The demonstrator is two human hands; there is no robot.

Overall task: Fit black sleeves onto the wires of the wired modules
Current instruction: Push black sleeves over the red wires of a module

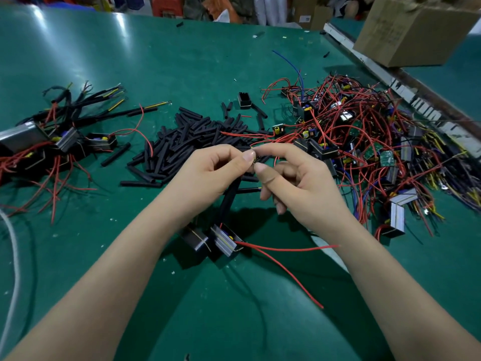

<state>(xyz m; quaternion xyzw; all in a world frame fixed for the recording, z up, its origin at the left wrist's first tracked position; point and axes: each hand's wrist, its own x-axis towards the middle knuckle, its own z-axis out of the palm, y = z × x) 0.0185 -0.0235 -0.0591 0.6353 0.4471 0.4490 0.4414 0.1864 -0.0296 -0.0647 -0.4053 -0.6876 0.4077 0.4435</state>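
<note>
A black wired module [221, 242] hangs just above the green table [182, 61], with two loose red wires [286, 249] trailing to the right. A black sleeve [229, 201] runs up from it to my hands. My left hand [210, 170] pinches the sleeve's top end between thumb and forefinger. My right hand [296, 178] pinches the wire tips at the same spot, thumb to forefinger. A second sleeved wire [247, 190] sticks out sideways under my right hand. A heap of loose black sleeves [187, 142] lies just beyond my hands.
A tangle of unsleeved modules with red wires [377, 131] fills the right side. Sleeved modules [62, 131] lie in a pile at the left. A cardboard box [413, 29] stands at the back right beside a rail [390, 74]. A white cable [13, 269] runs along the left edge.
</note>
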